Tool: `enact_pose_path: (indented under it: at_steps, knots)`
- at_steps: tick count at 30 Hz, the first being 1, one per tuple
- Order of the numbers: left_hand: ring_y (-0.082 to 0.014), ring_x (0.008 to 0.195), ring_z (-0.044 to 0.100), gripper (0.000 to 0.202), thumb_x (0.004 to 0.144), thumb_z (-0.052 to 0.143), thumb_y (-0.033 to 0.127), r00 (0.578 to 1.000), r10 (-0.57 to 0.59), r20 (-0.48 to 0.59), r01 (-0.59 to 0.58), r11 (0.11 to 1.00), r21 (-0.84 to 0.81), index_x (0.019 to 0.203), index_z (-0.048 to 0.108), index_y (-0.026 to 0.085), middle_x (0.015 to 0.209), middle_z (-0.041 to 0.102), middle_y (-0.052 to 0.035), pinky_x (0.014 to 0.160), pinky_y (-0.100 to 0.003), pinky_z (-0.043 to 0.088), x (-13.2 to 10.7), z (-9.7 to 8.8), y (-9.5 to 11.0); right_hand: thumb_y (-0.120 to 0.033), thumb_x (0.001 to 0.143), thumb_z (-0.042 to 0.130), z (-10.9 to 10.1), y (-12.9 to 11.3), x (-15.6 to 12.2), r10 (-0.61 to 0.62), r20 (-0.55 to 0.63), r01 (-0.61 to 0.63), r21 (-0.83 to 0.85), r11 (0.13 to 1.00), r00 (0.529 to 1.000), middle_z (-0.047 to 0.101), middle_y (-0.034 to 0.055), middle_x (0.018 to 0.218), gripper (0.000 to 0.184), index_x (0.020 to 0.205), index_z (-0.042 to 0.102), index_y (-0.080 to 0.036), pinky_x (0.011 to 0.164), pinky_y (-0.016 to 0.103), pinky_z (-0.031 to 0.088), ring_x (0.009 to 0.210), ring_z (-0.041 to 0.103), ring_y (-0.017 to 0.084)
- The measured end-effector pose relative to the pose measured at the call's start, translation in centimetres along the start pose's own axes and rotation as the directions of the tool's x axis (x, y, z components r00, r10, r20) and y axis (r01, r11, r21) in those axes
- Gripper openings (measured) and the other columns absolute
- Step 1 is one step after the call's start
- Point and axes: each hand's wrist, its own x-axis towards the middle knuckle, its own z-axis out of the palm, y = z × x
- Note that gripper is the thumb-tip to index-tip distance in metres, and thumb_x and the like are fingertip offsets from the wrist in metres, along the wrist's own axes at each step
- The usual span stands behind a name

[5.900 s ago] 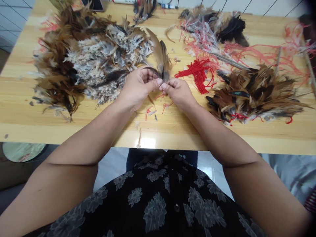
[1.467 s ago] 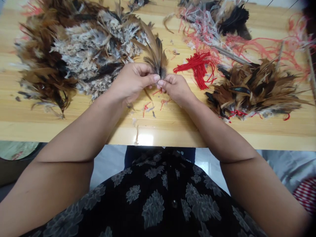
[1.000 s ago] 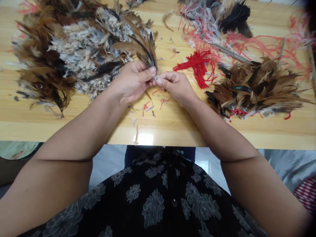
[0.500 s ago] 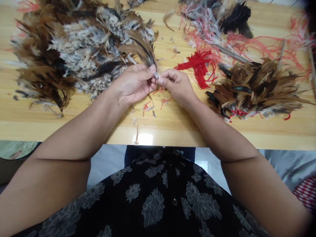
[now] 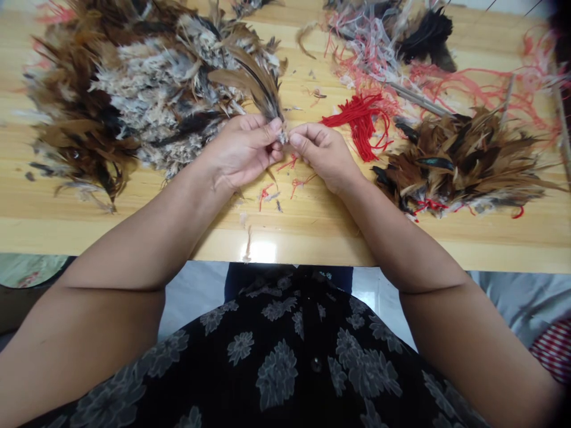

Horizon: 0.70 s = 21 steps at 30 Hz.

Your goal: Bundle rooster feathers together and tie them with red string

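Note:
Between the thumb and fingers of my left hand (image 5: pixel 250 145) is a small bunch of brown and dark feathers (image 5: pixel 266 89), tips pointing up and quill ends down. My right hand (image 5: pixel 325 153) is closed in a pinch just right of the fluffy quill ends. What lies in that pinch, if anything, is too small to make out. A large pile of brown, black and grey feathers (image 5: pixel 147 89) lies beyond my left hand. To the right of my right hand rest a bundle of cut red strings (image 5: pixel 363 122) and a heap of brown feathers (image 5: pixel 468 160) with red string around its base.
Tangled pink and white plastic strands (image 5: pixel 370 41) spread over the back right of the wooden table (image 5: pixel 111 232), with dark feathers (image 5: pixel 426 35) and thin sticks (image 5: pixel 419 98) among them. Red thread scraps (image 5: pixel 265 193) and feather bits lie before my hands.
My right hand has moved slightly right, so a small gap shows between its fingertips and my left hand. The feathers stay in my left hand.

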Motion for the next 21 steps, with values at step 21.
enact_pose_path:
  at_steps: [21]
  knots:
    - [-0.0364,0.106,0.080,0.053,0.099,0.109,0.061,0.932,0.331,0.150,-0.363,0.830,0.423,0.096,0.069,0.026,0.090,0.071,-0.0042,0.096,-0.053,0.066,1.4,-0.3,-3.1,-0.078,0.093,0.095,-0.9,1.0,-0.1,-0.062,-0.018,0.060,-0.104,0.993,0.998,0.052,-0.0044,0.070,0.067,0.076,0.061,-0.023,0.073,0.029,0.044,0.074,0.050,0.012]
